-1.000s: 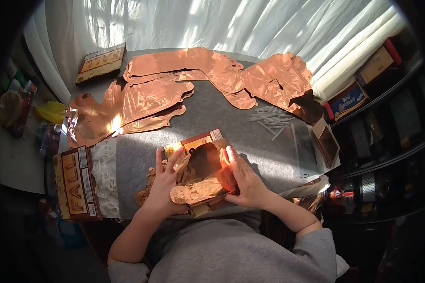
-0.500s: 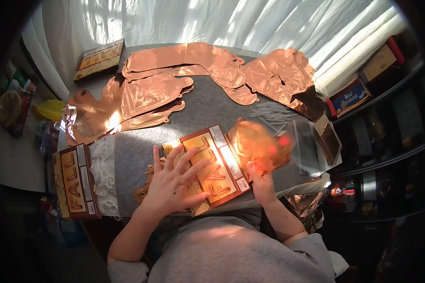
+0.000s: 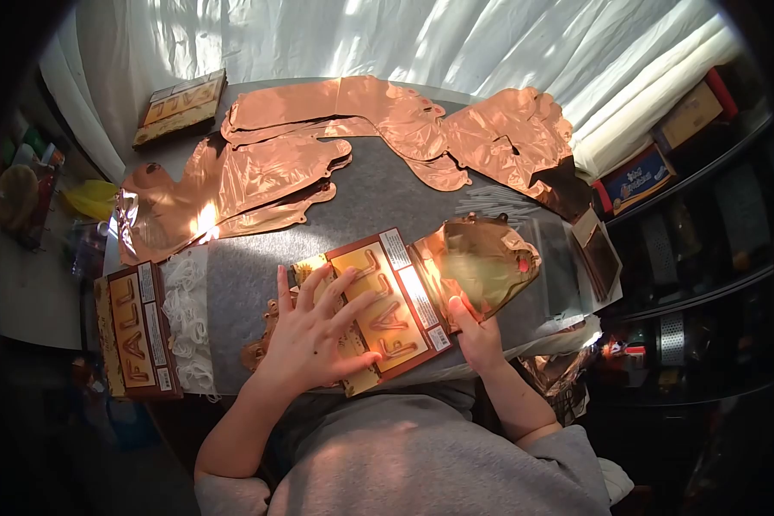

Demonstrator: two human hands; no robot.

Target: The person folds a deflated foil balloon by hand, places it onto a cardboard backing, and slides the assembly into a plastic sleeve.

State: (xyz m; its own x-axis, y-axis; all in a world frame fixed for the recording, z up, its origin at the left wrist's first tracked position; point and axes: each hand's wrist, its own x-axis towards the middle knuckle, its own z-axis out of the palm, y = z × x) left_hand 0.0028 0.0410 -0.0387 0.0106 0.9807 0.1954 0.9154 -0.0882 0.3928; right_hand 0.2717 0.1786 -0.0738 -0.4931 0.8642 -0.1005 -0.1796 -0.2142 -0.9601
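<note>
Head view: held copper foil (image 3: 488, 267), glossy, creased

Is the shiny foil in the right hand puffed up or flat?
Flat. The foil looks like a thin sheet with no round bulge, and the right hand has its thumb over one edge.

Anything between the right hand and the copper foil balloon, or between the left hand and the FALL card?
Nothing visible in either case. The right hand grips the copper foil balloon, thumb on top, and the left hand lies spread directly over the FALL card.
</note>
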